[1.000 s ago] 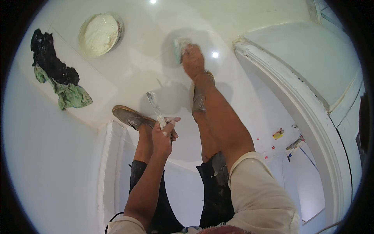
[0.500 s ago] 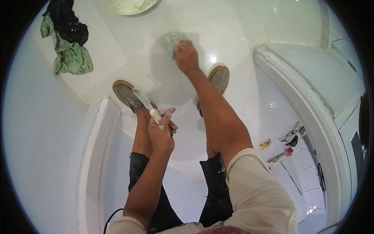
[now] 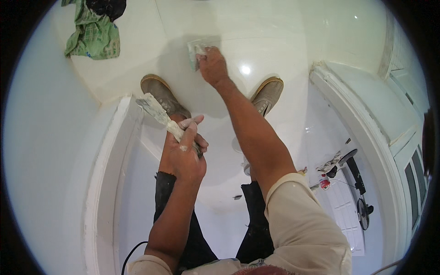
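On white surface ahead: right hand [image 3: 211, 65] pressing sanding pad [image 3: 195, 49] flat; left hand [image 3: 185, 153] nearer body, gripping putty knife [image 3: 158, 113], blade pointing up-left.

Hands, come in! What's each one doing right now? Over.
Left hand shut on scraper, held off the floor. Right hand presses pad flat on white floor. Shoes close by, nothing blocking.

I see a glossy, smooth white surface [image 3: 284, 41] that reflects light. The putty knife [image 3: 158, 114] has a metal blade crusted with rough dried filler. The green cloth [image 3: 94, 39] looks soft, wrinkled and matt.
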{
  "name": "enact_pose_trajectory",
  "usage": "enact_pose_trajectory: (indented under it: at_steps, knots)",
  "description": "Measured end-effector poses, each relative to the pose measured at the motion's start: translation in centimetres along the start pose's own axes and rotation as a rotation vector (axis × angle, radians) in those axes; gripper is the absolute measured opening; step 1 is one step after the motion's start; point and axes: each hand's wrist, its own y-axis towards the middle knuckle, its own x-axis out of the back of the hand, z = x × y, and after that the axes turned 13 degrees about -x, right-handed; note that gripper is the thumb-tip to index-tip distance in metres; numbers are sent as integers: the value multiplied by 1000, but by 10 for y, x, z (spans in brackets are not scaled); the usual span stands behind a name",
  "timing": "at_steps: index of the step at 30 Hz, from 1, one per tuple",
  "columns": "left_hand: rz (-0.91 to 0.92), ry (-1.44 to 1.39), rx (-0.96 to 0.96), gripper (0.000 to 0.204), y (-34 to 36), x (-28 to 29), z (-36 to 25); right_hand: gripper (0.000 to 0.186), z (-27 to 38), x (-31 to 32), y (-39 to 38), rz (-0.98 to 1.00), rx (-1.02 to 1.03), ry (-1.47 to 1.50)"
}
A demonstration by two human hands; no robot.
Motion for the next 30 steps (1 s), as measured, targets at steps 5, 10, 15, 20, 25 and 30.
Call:
enact_pose_trajectory:
  at_steps: [5,10,15,20,25,30]
  knots:
    - [-41,-75,3,10,3,12,-11,36,-1,48,18,60,-545,268]
    - [-69,-81,21,7,12,31,-14,28,-15,56,38,4,-380,3]
    - [-94,-105,13,9,15,35,-16,26,52,-48,-3,161,110,-152]
    - [-135,-158,-80,9,14,38,-18,33,43,11,-3,29,-551,305]
    - [-176,-180,-8,10,20,48,-18,31,27,39,28,221,-25,0]
    - [-170,-200,-25,8,15,46,-21,18,4,0,-19,499,282,-130]
